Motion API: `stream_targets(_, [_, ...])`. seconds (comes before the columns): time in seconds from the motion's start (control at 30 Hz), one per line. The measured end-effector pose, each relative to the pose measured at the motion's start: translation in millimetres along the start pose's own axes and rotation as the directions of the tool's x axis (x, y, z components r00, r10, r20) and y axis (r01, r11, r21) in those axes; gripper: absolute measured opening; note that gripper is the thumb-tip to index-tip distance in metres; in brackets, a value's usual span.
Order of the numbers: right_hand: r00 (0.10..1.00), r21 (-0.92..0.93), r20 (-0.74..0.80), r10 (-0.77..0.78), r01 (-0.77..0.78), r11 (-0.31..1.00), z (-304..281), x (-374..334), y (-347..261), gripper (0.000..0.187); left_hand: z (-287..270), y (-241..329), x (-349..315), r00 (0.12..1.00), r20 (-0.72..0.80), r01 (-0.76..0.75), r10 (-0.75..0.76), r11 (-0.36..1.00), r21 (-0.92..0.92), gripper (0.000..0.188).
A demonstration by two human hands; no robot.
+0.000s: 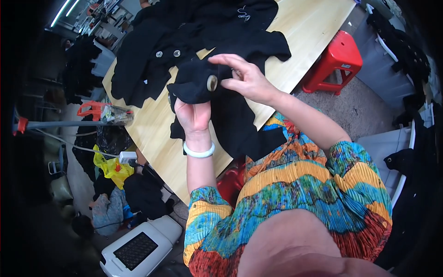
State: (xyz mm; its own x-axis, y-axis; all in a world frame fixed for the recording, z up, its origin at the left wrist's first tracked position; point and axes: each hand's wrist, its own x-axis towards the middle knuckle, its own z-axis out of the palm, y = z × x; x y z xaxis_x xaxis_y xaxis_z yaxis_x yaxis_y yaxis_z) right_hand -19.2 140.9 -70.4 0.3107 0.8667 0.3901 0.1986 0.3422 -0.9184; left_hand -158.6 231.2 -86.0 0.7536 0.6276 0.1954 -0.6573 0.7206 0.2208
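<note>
A black garment (pixel 194 41) with pale round buttons lies spread over a light wooden table (pixel 152 134). My left hand (pixel 193 115), a white bangle on its wrist, grips a bunched fold of the black cloth from below and lifts it off the table. A large pale button (pixel 212 82) sits on that fold. My right hand (pixel 244 78) reaches in from the right, its fingers spread, with thumb and fingertips touching the cloth beside the button. Two smaller buttons (pixel 168 53) show on the flat part further back.
A red plastic stool (pixel 334 60) stands right of the table and another red stool (pixel 230 182) under its near edge. Grey bins with black clothes (pixel 397 51) line the right side. A white box-shaped appliance (pixel 138 247), a yellow bag (pixel 110 166) and a tool (pixel 104 112) lie left.
</note>
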Motion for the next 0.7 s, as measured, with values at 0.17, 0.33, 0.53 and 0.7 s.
stream_targets(0.17, [0.997, 0.013, 0.004, 0.082, -0.082, 0.997, -8, -5, 10, 0.029, -5, -12, 8, 0.994, -0.104, -0.031, 0.019, 0.993, -0.113, 0.033])
stream_targets(0.33, [1.000, 0.182, -0.022, -0.003, 0.007, 0.983, -13, -4, 24, 0.020, -8, -13, 9, 0.976, -0.217, -0.019, 0.000, 0.996, -0.083, 0.033])
stream_targets(0.53, [0.875, 0.331, 0.296, 0.383, -0.470, 0.818, -62, 22, -14, 0.021, 7, -8, -32, 0.873, -0.432, 0.362, -0.226, 0.894, 0.265, 0.028])
stream_targets(0.7, [0.854, 0.379, 0.322, 0.408, -0.512, 0.771, -78, 19, -19, 0.018, 34, -14, -44, 0.954, -0.239, 0.124, 0.180, 0.487, 0.864, 0.017])
